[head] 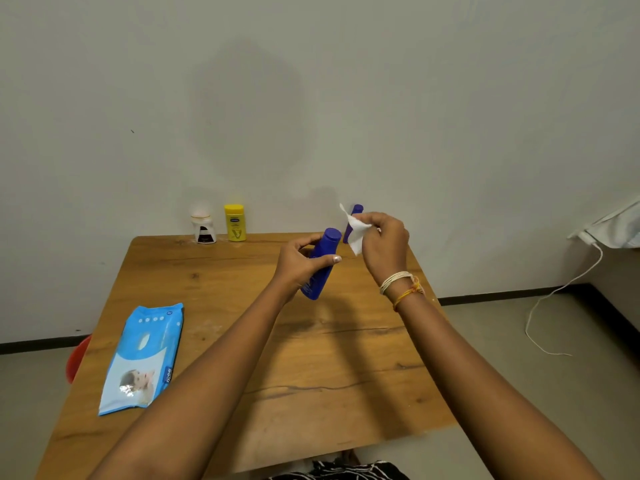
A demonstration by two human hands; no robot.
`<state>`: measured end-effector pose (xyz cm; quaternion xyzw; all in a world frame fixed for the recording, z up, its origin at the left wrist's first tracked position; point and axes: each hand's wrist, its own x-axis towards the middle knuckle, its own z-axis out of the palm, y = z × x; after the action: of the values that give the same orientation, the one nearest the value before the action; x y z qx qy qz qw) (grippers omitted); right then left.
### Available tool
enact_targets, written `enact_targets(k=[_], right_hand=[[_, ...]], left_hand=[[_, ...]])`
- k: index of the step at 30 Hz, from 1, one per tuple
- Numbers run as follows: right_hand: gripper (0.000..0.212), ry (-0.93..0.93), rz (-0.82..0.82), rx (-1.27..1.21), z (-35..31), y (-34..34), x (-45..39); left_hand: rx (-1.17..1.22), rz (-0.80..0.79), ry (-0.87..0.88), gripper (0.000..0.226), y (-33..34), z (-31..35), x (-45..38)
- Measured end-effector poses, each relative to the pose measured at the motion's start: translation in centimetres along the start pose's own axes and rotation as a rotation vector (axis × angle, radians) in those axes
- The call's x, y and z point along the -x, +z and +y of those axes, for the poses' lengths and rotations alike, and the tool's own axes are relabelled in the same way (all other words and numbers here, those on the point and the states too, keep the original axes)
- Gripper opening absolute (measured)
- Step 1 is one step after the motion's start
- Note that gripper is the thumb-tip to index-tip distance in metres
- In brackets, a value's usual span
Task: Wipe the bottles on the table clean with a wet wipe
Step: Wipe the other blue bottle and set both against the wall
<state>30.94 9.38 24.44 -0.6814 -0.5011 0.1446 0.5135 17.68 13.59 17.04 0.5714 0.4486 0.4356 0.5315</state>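
Note:
My left hand (300,263) grips a blue bottle (323,251) round its middle and holds it tilted above the wooden table (242,341). Just right of the bottle's cap, my right hand (384,244) pinches a white wet wipe (355,232), a small gap apart from the bottle. A purple bottle (354,216) stands at the table's far edge, partly hidden behind the wipe and my right hand. At the far left edge stand a yellow bottle (235,222) and a white bottle (203,227) with a dark label.
A blue pack of wet wipes (143,358) lies flat near the table's left edge. A red object (77,358) shows below that edge. The table's back edge meets a plain wall. A white cable (554,299) runs over the floor at right.

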Motion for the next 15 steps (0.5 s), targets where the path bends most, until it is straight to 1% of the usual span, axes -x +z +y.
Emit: enact_targets(k=[1,2,4,5,7,10,11,12,13,14,15], right_hand=[[0.034,-0.043,-0.008,0.018,0.0,0.1,0.1],[0.035,-0.107,-0.061,0.052,0.1,0.3,0.4],[0.04,-0.271,-0.229,0.207,0.9,1.0,1.2],[0.045,-0.341,-0.28,0.302,1.4,1.3,1.8],[0.051,-0.431,-0.263,0.433,2.4,1.7,2.7],[0.047,-0.492,-0.18,0.483,3.1,1.4,3.5],[0.043,-0.47,-0.16,0.441,3.0,1.2,3.6],[0.037,-0.393,-0.128,0.341,2.6,0.9,3.5],[0.032,-0.254,-0.088,0.203,2.2,0.8,3.2],[0.03,-0.063,-0.042,0.033,1.6,0.7,2.7],[0.03,0.159,0.018,-0.189,1.2,0.5,1.9]], left_hand=[[-0.005,0.003,-0.001,0.051,0.1,0.2,0.0],[-0.002,0.001,0.0,0.051,0.2,0.4,0.0],[0.022,0.001,-0.01,0.046,0.3,0.7,-0.1],[0.029,0.005,-0.018,0.043,0.3,0.8,-0.1],[0.024,0.007,-0.027,0.042,0.1,0.5,-0.3],[0.007,-0.005,-0.045,0.04,0.0,0.1,-0.1],[-0.001,-0.012,-0.051,0.039,0.1,0.0,0.1],[-0.007,-0.02,-0.059,0.038,0.2,0.0,0.2],[-0.003,-0.03,-0.065,0.038,0.3,0.0,0.3],[0.008,-0.043,-0.065,0.038,0.4,0.1,0.4],[0.023,-0.063,-0.058,0.04,0.5,0.1,0.5]])
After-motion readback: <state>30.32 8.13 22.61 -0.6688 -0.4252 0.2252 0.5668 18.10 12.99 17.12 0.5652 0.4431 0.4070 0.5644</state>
